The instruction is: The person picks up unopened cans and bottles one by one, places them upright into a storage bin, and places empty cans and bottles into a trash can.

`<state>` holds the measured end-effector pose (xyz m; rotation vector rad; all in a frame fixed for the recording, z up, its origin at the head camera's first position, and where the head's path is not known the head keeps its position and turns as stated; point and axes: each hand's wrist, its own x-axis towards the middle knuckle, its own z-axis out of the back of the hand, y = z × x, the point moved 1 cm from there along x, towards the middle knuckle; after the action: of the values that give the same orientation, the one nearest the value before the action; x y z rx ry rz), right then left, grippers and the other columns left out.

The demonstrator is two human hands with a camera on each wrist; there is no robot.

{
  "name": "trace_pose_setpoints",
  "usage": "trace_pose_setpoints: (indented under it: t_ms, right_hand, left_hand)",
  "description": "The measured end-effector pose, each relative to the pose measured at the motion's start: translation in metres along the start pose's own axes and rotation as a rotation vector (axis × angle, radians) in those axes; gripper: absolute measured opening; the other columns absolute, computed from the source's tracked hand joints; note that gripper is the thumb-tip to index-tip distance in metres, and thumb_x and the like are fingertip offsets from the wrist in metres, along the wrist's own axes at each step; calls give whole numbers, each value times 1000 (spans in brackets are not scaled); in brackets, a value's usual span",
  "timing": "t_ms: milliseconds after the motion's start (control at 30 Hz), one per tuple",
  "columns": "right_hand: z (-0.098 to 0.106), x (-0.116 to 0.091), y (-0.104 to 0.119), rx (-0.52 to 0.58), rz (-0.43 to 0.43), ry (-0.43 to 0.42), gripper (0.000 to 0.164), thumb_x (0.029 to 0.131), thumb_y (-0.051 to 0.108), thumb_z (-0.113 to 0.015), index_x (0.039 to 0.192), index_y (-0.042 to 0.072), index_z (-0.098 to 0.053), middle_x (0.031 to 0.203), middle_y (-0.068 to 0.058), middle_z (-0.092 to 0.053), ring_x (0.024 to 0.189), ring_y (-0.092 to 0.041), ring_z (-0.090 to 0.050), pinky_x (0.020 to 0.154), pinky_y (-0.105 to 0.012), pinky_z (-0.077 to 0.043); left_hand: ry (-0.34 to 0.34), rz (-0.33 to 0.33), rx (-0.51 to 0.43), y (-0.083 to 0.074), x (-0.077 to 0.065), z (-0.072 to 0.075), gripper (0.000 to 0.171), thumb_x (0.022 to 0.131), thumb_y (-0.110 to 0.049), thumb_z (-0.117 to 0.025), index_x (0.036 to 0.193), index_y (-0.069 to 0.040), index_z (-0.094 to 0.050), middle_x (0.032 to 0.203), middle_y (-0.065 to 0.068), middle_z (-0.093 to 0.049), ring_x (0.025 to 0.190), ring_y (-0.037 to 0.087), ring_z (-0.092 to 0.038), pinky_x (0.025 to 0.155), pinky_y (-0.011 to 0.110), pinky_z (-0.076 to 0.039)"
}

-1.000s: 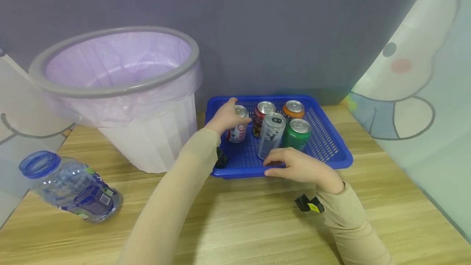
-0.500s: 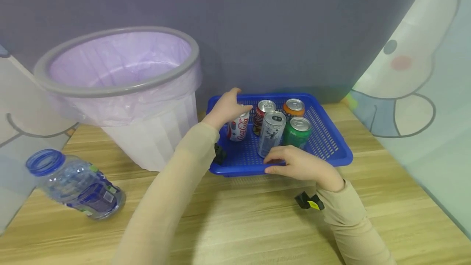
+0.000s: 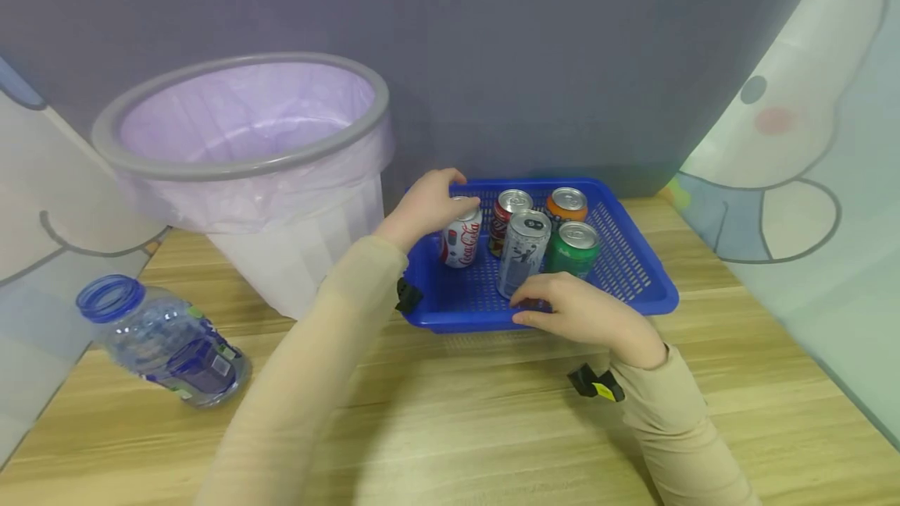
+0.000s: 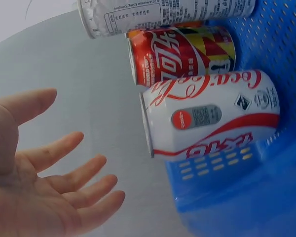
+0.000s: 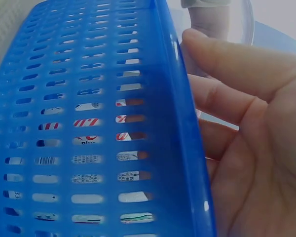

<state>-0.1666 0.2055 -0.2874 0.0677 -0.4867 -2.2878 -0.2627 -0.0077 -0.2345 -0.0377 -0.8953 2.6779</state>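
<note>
A white Coca-Cola can [image 3: 462, 240] stands upright at the left inside a blue plastic basket [image 3: 464, 324]. My left hand [image 3: 426, 205] hovers over its top in the head view. In the left wrist view, that hand [image 4: 59, 182] has spread fingers and a gap separates it from the Coca-Cola can [image 4: 212, 116]. At the basket's front rim is my right hand [image 3: 583, 311], gripping the edge. Its fingers reach inside the rim and show through the slots in the right wrist view, while the thumb lies along the basket's rim [image 5: 180, 123].
Beside the Coca-Cola can stand a tall grey-white can [image 3: 522, 256], a red can [image 3: 498, 229], an orange can [image 3: 566, 206] and a green can [image 3: 573, 254]. A lined white bin [image 3: 302, 248] is left of the basket. An uncapped clear bottle [image 3: 172, 346] leans at far left.
My left hand has drawn up and slightly left from the top of the Coca-Cola can, which stays in place. The right hand keeps its spot on the rim. The head view has shifted slightly.
</note>
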Motion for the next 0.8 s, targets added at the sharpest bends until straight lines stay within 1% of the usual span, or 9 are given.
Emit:
trace_pose_setpoints:
  t_ms: [200, 333, 467, 667, 800]
  right_hand:
    - [1, 0, 0, 0, 4, -7, 14, 91, 19, -63, 100, 10, -69, 95, 1, -68, 85, -7, -61, 76, -35, -55]
    - [2, 1, 1, 0, 2, -8, 14, 90, 18, -64, 99, 10, -69, 95, 3, -67, 84, -6, -61, 76, -35, -55]
    - [2, 2, 2, 2, 3, -8, 14, 90, 18, -64, 99, 10, -70, 95, 1, -68, 84, -7, -62, 76, -36, -55]
    - [1, 1, 2, 3, 6, -11, 14, 89, 18, -65, 99, 9, -70, 95, 0, -68, 84, -8, -62, 75, -36, -55]
    - [1, 1, 2, 6, -6, -6, 14, 89, 19, -65, 99, 10, -69, 95, 2, -67, 85, -7, -62, 76, -36, -55]
  left_hand:
    - [-33, -50, 2, 2, -11, 6, 47, 92, -32, -58, 129, -3, -54, 133, 13, -55, 126, 28, -49, 107, 39, -38]
    - [-43, -55, -29, 3, -21, 9, 45, 93, -34, -58, 127, -4, -56, 131, 13, -57, 126, 28, -49, 107, 41, -38]
    - [-56, -51, -79, 10, -34, 10, 43, 93, -35, -57, 125, -6, -57, 130, 10, -58, 127, 26, -48, 108, 42, -37]
    - [-67, -43, -141, 25, -57, 5, 38, 94, -30, -57, 123, -5, -59, 128, 9, -59, 126, 26, -49, 108, 43, -36]
    - [-105, -58, -154, 36, -71, -3, 35, 93, -28, -58, 119, -5, -61, 125, 11, -61, 123, 27, -52, 106, 44, -38]
